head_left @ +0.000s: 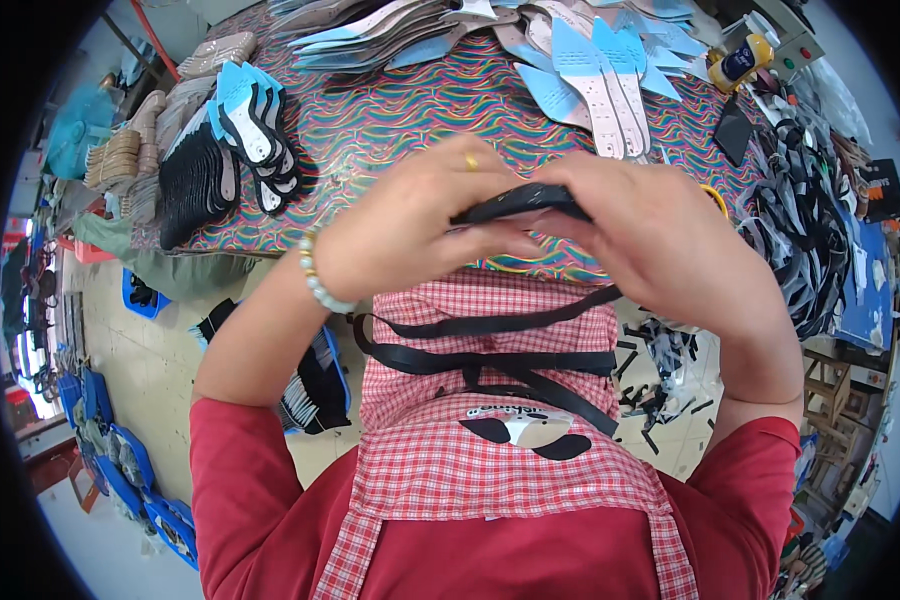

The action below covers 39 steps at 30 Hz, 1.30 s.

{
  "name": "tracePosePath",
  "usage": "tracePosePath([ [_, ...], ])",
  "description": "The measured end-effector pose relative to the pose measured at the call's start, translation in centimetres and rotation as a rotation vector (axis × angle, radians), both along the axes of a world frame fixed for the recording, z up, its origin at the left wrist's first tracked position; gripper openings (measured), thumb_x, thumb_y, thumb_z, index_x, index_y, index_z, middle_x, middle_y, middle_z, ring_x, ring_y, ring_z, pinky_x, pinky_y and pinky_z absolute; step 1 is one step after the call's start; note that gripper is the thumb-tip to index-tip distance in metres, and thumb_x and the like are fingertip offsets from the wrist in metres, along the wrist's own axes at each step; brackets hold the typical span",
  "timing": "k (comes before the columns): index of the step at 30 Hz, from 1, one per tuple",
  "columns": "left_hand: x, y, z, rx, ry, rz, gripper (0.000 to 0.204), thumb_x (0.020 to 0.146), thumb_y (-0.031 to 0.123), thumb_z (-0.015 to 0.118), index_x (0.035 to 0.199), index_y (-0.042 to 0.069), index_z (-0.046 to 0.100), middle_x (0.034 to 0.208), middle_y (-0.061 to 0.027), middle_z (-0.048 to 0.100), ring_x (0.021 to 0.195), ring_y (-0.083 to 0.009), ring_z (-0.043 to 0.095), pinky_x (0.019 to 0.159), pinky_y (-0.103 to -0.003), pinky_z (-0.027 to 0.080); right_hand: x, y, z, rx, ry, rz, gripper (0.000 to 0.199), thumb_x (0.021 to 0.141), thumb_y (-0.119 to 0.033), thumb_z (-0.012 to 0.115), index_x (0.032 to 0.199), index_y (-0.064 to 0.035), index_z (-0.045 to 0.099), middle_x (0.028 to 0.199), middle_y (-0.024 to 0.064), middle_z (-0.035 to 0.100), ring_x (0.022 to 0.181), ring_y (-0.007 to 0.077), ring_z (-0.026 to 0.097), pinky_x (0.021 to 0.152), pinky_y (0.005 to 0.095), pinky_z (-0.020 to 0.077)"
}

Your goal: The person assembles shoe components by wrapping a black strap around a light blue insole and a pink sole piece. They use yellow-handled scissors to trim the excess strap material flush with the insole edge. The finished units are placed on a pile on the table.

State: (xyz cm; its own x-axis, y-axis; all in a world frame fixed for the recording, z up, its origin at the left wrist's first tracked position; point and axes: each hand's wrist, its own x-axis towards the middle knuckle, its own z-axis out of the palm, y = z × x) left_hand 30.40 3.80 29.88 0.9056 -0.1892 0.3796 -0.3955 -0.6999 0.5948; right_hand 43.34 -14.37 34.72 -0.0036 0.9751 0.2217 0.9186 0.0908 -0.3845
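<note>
Above the near table edge, my left hand (420, 215) and my right hand (650, 225) are both closed on a bent, black-edged insole (520, 203). My left thumb lies beneath it and the fingers above. The fingers of my right hand wrap its other end. Much of the insole is hidden by my hands, and its underside looks pinkish. A long black strap (500, 326) runs below my right hand and loops across my checked apron; whether it joins the insole I cannot tell.
Blue-tipped insoles (595, 80) lie in piles at the table's far side. Black insoles (195, 190) and beige ones (115, 160) stand stacked at left. A yellow bottle (742, 62) is at far right, above heaped black straps (795, 240). Blue bins (125, 460) line the left floor.
</note>
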Motion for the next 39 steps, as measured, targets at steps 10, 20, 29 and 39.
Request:
tracePosePath([
  [10, -2.5, -4.2, -1.4, -0.996, 0.19, 0.216, 0.029, 0.092, 0.018, 0.058, 0.113, -0.002, 0.062, 0.078, -0.0041, 0.065, 0.07, -0.0104, 0.061, 0.063, -0.025, 0.049, -2.2, -0.7, -4.6, 0.505, 0.818, -0.415, 0.024, 0.084, -0.009, 0.069, 0.105, -0.0026, 0.061, 0.079, 0.001, 0.056, 0.065, 0.0043, 0.051, 0.054, 0.0185, 0.0393],
  [20, 1.3, -4.2, -4.6, -1.161, -0.047, 0.377, 0.035, 0.094, 0.026, 0.056, 0.113, -0.003, 0.059, 0.107, -0.0097, 0.064, 0.102, -0.016, 0.058, 0.088, -0.029, 0.046, -2.9, 3.5, -10.3, 0.572, 0.76, -0.363, 0.017, 0.077, -0.003, 0.072, 0.089, -0.0024, 0.059, 0.088, 0.0107, 0.061, 0.081, 0.0237, 0.06, 0.071, 0.0317, 0.0476],
  [29, 2.3, -2.4, -7.0, -1.561, 0.042, 0.184, 0.043, 0.096, 0.043, 0.047, 0.104, 0.002, 0.06, 0.086, -0.0066, 0.059, 0.081, -0.0177, 0.058, 0.081, -0.036, 0.048, -1.8, 1.9, -12.6, 0.391, 0.545, -0.361, 0.019, 0.075, -0.009, 0.074, 0.086, -0.0022, 0.06, 0.081, 0.0086, 0.059, 0.073, 0.021, 0.06, 0.062, 0.0316, 0.049],
  [39, 0.1, -4.4, -7.9, -1.278, 0.005, 0.309, 0.034, 0.099, 0.027, 0.043, 0.102, -0.003, 0.059, 0.098, -0.0148, 0.064, 0.106, -0.0275, 0.058, 0.093, -0.041, 0.044, -3.0, 0.5, -12.5, 0.131, 1.294, -0.428, 0.024, 0.097, -0.018, 0.051, 0.1, 0.0019, 0.063, 0.085, 0.0078, 0.06, 0.081, 0.0159, 0.059, 0.071, 0.0268, 0.0447],
])
